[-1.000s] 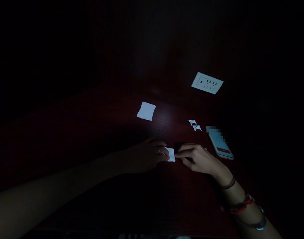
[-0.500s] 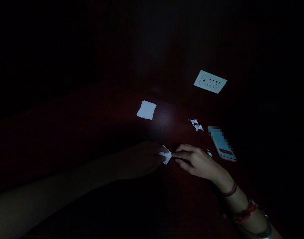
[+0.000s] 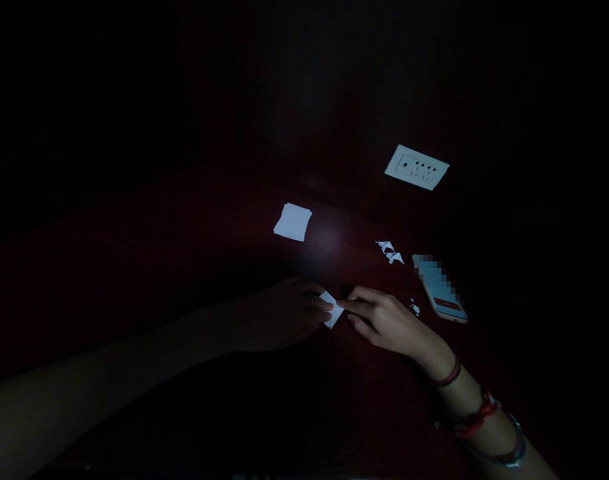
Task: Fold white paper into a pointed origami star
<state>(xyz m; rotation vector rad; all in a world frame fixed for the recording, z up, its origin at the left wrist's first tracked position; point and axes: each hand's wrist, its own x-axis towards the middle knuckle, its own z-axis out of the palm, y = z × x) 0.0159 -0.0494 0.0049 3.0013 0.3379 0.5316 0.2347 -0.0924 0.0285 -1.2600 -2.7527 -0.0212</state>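
Note:
A small folded piece of white paper (image 3: 336, 313) lies on the dark reddish table, one corner pointing right. My left hand (image 3: 289, 313), deep in shadow, holds it down from the left, with fingertips lying on its top. From the other side my right hand (image 3: 387, 322) reaches in. Its index fingertip presses on the paper's right corner, while the thumb and other fingers are spread apart off the paper. Red cords and a metallic bracelet circle the right wrist and forearm. The underside of the paper is hidden.
Beyond the hands lies a stack of white square paper sheets (image 3: 293, 222). Small folded paper pieces (image 3: 390, 253) sit to its right. A phone (image 3: 440, 290) lies at the right, beside tiny white scraps (image 3: 415, 307). A white wall socket (image 3: 417, 167) is behind.
The right index fingertip has slid slightly left onto the paper's corner. The left fingers have shifted a little, baring more of the paper. The whole view has turned slightly.

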